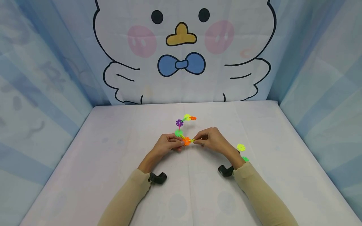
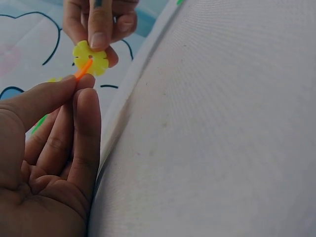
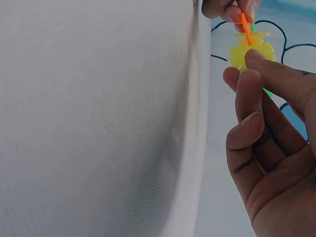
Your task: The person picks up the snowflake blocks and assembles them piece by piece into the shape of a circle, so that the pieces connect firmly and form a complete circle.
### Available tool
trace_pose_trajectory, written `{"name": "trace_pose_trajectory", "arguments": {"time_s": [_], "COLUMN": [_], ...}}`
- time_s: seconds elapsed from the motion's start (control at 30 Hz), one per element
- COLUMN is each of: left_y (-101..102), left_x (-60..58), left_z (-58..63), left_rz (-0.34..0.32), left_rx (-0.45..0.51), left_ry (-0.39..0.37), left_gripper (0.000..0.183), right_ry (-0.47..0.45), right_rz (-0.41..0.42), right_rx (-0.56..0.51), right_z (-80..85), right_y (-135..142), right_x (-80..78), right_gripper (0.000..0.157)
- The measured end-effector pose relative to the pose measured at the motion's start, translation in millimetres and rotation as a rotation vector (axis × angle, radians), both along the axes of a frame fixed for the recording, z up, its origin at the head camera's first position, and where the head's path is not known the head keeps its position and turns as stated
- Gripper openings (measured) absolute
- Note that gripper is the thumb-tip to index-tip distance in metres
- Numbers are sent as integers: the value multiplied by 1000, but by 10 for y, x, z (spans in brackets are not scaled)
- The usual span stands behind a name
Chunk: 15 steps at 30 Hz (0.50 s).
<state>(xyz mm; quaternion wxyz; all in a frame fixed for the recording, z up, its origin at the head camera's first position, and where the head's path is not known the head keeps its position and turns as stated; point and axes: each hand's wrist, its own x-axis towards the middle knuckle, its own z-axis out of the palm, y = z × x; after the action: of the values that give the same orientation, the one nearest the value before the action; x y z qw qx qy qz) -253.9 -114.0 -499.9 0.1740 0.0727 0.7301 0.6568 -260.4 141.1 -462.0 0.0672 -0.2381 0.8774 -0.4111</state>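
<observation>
A curved chain of flower-shaped interlocking plastic discs rises in front of both hands, with a purple disc point(image 1: 179, 123) and a green disc point(image 1: 178, 133) along its left side. At the chain's lower end, my left hand point(image 1: 168, 142) pinches an orange disc point(image 1: 187, 141) between thumb and fingers. My right hand point(image 1: 210, 139) pinches a yellow disc point(image 3: 239, 55) by its edge. In the left wrist view the orange disc's rim meets the yellow disc point(image 2: 98, 64) near its middle, around a slot. An orange disc point(image 1: 193, 118) ends the chain at the top.
Beside the right wrist a loose yellow disc point(image 1: 241, 147) and a green disc point(image 1: 245, 159) are on the white-covered table point(image 1: 113, 150), partly behind the forearm. A cartoon-printed cloth point(image 1: 181, 88) hangs behind the table. Blue patterned curtains point(image 1: 325, 78) close in both sides.
</observation>
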Motion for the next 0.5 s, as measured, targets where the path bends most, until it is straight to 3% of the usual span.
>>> {"name": "trace_pose_trajectory", "arguments": {"time_s": [0.5], "left_y": [0], "left_x": [-23], "left_z": [-14], "left_rz": [-5], "left_rx": [51], "left_ry": [-30], "left_gripper": [23], "right_ry": [-6], "right_rz": [-13], "right_rx": [-16], "right_z": [-8], "right_y": [-10], "right_x": [1], "right_gripper": [7]}}
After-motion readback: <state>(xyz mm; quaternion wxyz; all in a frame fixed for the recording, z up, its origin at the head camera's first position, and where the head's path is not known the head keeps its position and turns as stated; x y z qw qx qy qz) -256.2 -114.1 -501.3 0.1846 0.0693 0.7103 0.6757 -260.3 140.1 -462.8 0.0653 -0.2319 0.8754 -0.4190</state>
